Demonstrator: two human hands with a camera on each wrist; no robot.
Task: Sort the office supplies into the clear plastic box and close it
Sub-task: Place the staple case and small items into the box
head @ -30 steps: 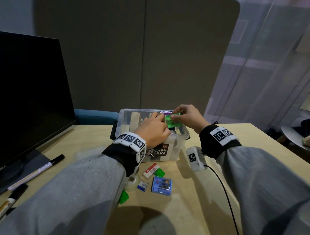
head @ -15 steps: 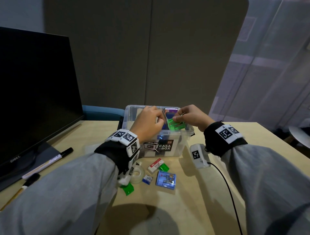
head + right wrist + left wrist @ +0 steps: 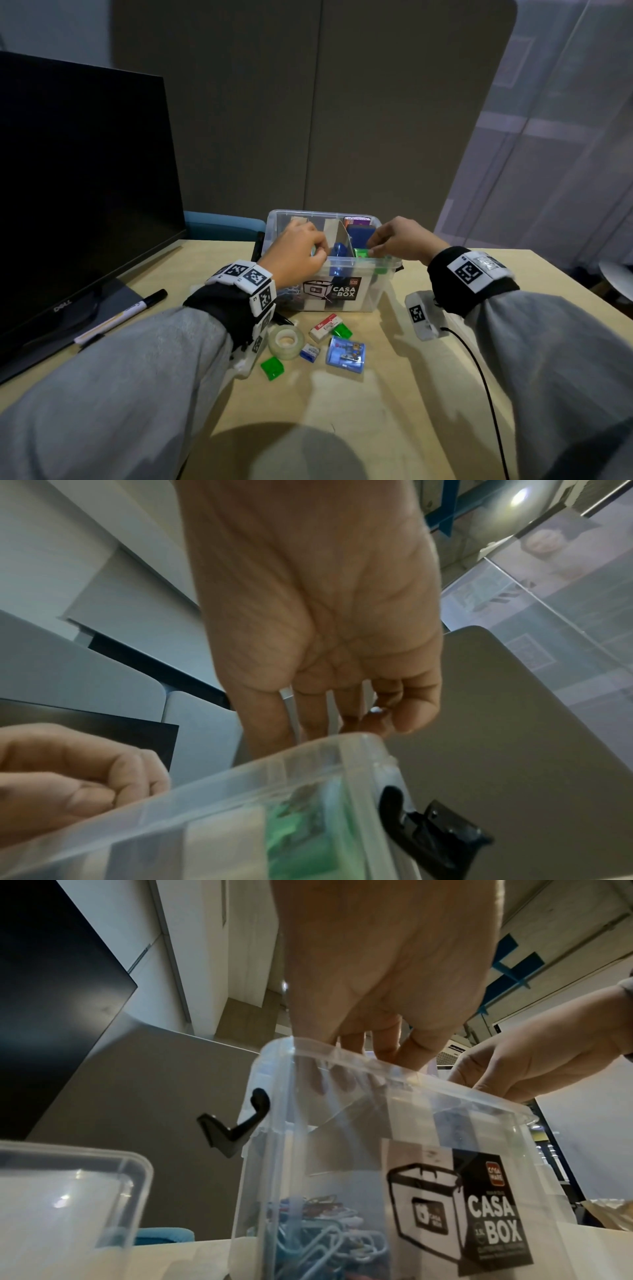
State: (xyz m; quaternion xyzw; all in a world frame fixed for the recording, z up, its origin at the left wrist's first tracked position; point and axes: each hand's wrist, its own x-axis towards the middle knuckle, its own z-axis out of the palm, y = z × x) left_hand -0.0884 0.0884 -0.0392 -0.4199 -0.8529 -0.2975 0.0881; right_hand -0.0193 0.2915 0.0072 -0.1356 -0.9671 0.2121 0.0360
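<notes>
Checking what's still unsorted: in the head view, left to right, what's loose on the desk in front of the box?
Marker → green clip → tape roll → small blue box → blue card pack. Left out: the eraser and second green clip, which overlap these in the order.

Head view is dim, with a soft shadow on the worktop [image 3: 394,394] toward 6 o'clock and bowed edges. Right wrist view is blurred low down; a ceiling lamp [image 3: 519,495] glares at 1 o'clock.

Pale wooden desk [image 3: 394,394]: clear box [image 3: 342,270], tape roll [image 3: 286,342], marker [image 3: 120,317], monitor [image 3: 78,192]
</notes>
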